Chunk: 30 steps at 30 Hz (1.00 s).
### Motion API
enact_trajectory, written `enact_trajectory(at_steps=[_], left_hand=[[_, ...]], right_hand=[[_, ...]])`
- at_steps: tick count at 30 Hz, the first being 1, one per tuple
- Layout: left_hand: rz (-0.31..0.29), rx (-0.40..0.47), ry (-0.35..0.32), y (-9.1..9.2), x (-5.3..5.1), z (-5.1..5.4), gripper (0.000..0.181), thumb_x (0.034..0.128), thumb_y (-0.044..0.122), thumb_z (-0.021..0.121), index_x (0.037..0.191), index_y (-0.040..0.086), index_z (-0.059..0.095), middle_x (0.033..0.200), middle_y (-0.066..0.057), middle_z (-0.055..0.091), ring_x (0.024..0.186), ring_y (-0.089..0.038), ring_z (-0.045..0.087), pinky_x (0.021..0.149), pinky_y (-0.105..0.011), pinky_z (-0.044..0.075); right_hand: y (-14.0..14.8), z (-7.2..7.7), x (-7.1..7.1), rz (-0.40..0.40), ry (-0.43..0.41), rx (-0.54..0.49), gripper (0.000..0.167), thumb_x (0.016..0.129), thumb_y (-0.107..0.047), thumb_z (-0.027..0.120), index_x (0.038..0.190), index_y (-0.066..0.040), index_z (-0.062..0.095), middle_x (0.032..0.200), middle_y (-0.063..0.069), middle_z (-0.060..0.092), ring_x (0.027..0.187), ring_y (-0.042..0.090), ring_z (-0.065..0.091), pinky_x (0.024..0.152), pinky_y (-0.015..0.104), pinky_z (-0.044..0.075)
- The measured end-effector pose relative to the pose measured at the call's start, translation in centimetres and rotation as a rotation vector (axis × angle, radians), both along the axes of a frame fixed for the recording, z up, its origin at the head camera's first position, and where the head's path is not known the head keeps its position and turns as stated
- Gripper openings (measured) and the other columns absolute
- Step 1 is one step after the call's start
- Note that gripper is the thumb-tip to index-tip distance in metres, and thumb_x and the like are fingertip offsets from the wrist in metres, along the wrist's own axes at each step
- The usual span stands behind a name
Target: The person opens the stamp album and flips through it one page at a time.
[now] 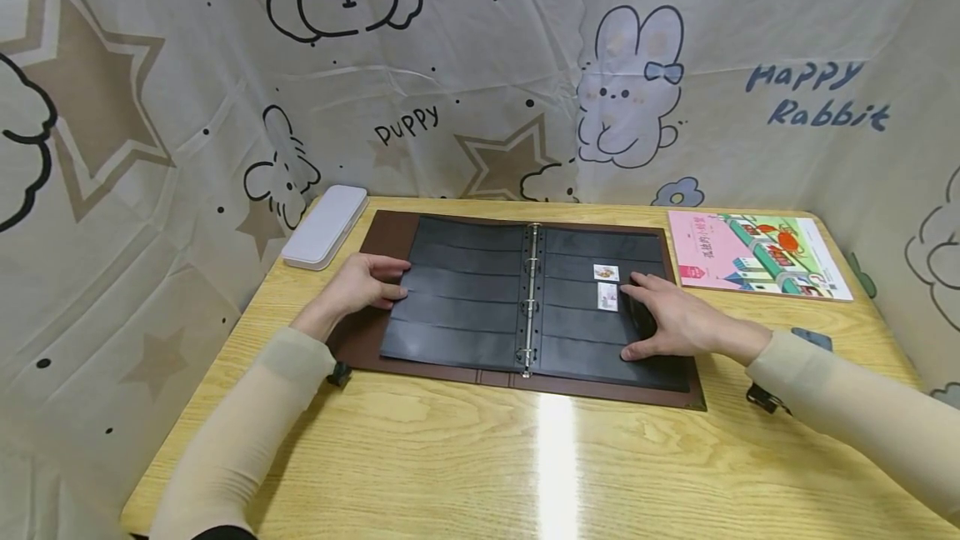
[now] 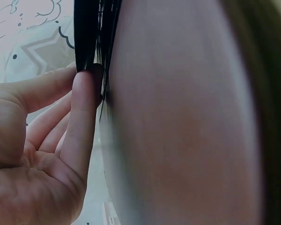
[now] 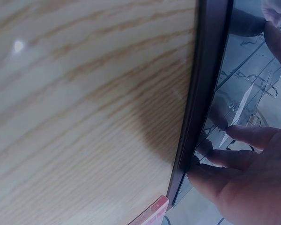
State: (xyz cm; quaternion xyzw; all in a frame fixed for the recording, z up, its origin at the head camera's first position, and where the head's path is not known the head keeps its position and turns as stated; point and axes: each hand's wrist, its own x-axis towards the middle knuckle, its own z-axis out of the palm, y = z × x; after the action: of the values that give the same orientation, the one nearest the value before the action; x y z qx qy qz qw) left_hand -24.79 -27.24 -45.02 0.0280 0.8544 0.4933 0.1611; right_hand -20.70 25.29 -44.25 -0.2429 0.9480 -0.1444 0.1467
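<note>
A brown ring binder [image 1: 495,375] lies open with black pocket pages on both sides of its metal rings [image 1: 531,298]. The left hand [image 1: 358,286] is at the outer edge of the left page [image 1: 457,298]; in the left wrist view the left hand [image 2: 51,136] pinches black page edges [image 2: 88,37] between thumb and fingers. On the right page [image 1: 577,357], two small stamps [image 1: 606,272] [image 1: 607,297] sit one above the other. The right hand [image 1: 678,319] rests spread on that page beside them, its fingertips touching the glossy surface [image 3: 243,51] in the right wrist view.
A white case [image 1: 326,226] lies at the table's back left. A pink and green picture book [image 1: 757,255] lies at the back right. Behind the right forearm is a dark blue-grey object [image 1: 812,339]. Printed cloth [image 1: 450,48] hangs around the wooden table [image 1: 450,457].
</note>
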Motion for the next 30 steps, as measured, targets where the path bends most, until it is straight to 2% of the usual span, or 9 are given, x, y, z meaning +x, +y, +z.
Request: enact_trajectory(at_steps=[5, 10, 15, 18, 21, 24, 27, 28, 30], left_hand=[[0.010, -0.014, -0.006, 0.1, 0.1, 0.0, 0.060, 0.0985, -0.002, 0.081, 0.156, -0.001, 0.064, 0.160, -0.030, 0.063, 0.094, -0.007, 0.079, 0.078, -0.028, 0.069], [0.005, -0.045, 0.015, 0.1, 0.3, 0.3, 0.059, 0.0993, -0.001, 0.080, 0.156, -0.001, 0.064, 0.161, -0.028, 0.063, 0.107, -0.018, 0.082, 0.083, -0.032, 0.070], [-0.009, -0.126, 0.061, 0.4, 0.8, 0.9, 0.057, 0.1011, 0.004, 0.080, 0.155, -0.001, 0.065, 0.160, -0.027, 0.065, 0.114, -0.029, 0.083, 0.084, -0.036, 0.071], [-0.032, -0.208, 0.111, 0.9, 1.1, 1.5, 0.055, 0.1022, 0.008, 0.080, 0.154, -0.002, 0.066, 0.157, -0.027, 0.067, 0.103, -0.027, 0.085, 0.082, -0.034, 0.071], [-0.053, -0.322, 0.166, 1.6, 1.3, 2.1, 0.054, 0.1026, 0.015, 0.081, 0.153, -0.001, 0.067, 0.153, -0.026, 0.070, 0.092, -0.027, 0.086, 0.082, -0.039, 0.070], [-0.077, -0.462, 0.221, 2.3, 1.4, 2.4, 0.055, 0.1032, 0.023, 0.080, 0.153, 0.002, 0.068, 0.151, -0.023, 0.073, 0.106, -0.032, 0.084, 0.098, -0.048, 0.067], [-0.099, -0.583, 0.252, 3.0, 1.6, 2.8, 0.058, 0.1044, 0.029, 0.079, 0.155, 0.004, 0.067, 0.150, -0.022, 0.074, 0.128, -0.039, 0.077, 0.112, -0.057, 0.060], [-0.105, -0.618, 0.261, 3.3, 1.7, 2.9, 0.059, 0.1046, 0.032, 0.079, 0.155, 0.005, 0.067, 0.150, -0.022, 0.073, 0.134, -0.041, 0.074, 0.114, -0.059, 0.058], [-0.123, -0.672, 0.279, 4.0, 1.9, 3.2, 0.061, 0.1048, 0.035, 0.078, 0.157, 0.006, 0.066, 0.151, -0.023, 0.073, 0.135, -0.043, 0.073, 0.114, -0.061, 0.058]], right_hand=[[0.0, 0.1, 0.0, -0.005, -0.004, 0.002, 0.117, 0.082, -0.062, 0.096, 0.164, 0.006, 0.050, 0.176, 0.041, 0.034, 0.162, 0.063, 0.037, 0.128, 0.076, 0.038], [0.1, 0.3, -0.2, -0.012, -0.021, 0.003, 0.116, 0.081, -0.060, 0.097, 0.165, 0.005, 0.050, 0.176, 0.039, 0.035, 0.161, 0.062, 0.038, 0.128, 0.076, 0.038], [0.4, 1.0, -1.1, 0.000, -0.014, -0.021, 0.107, 0.084, -0.055, 0.097, 0.162, 0.005, 0.054, 0.169, 0.038, 0.048, 0.155, 0.060, 0.050, 0.125, 0.074, 0.043], [0.7, 1.6, -1.7, 0.002, 0.009, -0.029, 0.101, 0.085, -0.053, 0.097, 0.159, 0.004, 0.057, 0.164, 0.035, 0.055, 0.152, 0.057, 0.055, 0.124, 0.073, 0.045], [0.9, 2.3, -2.4, -0.010, 0.028, -0.023, 0.096, 0.087, -0.050, 0.096, 0.158, 0.003, 0.059, 0.163, 0.033, 0.059, 0.151, 0.056, 0.057, 0.124, 0.073, 0.046], [1.2, 2.9, -3.3, -0.020, 0.044, -0.018, 0.093, 0.088, -0.049, 0.095, 0.157, 0.003, 0.060, 0.161, 0.032, 0.061, 0.150, 0.055, 0.058, 0.124, 0.072, 0.046], [1.5, 3.1, -4.3, -0.038, 0.054, -0.014, 0.090, 0.090, -0.048, 0.094, 0.156, 0.003, 0.061, 0.160, 0.032, 0.062, 0.149, 0.055, 0.059, 0.123, 0.072, 0.046], [1.6, 3.1, -4.6, -0.046, 0.054, -0.010, 0.090, 0.090, -0.048, 0.094, 0.156, 0.003, 0.061, 0.160, 0.031, 0.062, 0.149, 0.054, 0.059, 0.123, 0.072, 0.047], [1.9, 3.1, -5.3, -0.061, 0.054, -0.002, 0.088, 0.091, -0.047, 0.093, 0.156, 0.003, 0.061, 0.159, 0.031, 0.063, 0.148, 0.054, 0.060, 0.123, 0.072, 0.047]])
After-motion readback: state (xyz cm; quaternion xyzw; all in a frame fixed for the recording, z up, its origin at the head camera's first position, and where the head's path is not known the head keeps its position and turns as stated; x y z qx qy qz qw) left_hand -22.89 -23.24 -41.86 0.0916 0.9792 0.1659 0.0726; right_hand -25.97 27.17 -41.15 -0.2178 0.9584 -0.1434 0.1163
